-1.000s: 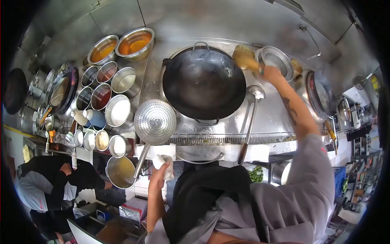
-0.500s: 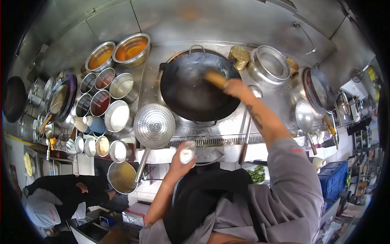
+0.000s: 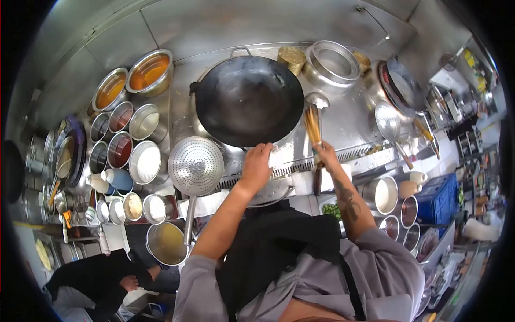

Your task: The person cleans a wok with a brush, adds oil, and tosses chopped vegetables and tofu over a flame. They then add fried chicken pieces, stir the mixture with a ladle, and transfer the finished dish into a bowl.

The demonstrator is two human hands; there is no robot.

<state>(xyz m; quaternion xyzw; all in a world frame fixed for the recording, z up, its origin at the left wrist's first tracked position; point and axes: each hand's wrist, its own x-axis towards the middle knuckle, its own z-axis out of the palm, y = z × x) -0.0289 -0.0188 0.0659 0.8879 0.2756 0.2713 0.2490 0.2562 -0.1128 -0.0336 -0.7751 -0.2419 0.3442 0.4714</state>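
A large black wok [image 3: 249,102] sits on the steel stove, its inside dark and wet-looking. My left hand [image 3: 256,167] is closed at the wok's near rim, and part of a white folded cloth [image 3: 276,155] shows beside its fingers. The wok's near handle is mostly hidden behind that hand. To the right of the wok, my right hand [image 3: 325,155] grips a bamboo wok brush [image 3: 312,126] by its lower end, bristles pointing away from me. The brush overlaps a steel ladle [image 3: 317,100] lying on the stove. A perforated strainer [image 3: 196,165] rests left of my left hand.
Metal pots of sauces and seasonings [image 3: 119,150] crowd the left side, with two bowls of orange liquid [image 3: 149,72] behind. Nested steel pots [image 3: 332,67] stand back right. A pot of yellowish liquid [image 3: 167,244] stands near a person [image 3: 96,284] at lower left.
My right hand has drawn the brush out of the wok to the right. My left hand has moved forward with the white cloth to the wok's near rim. The view has shifted.
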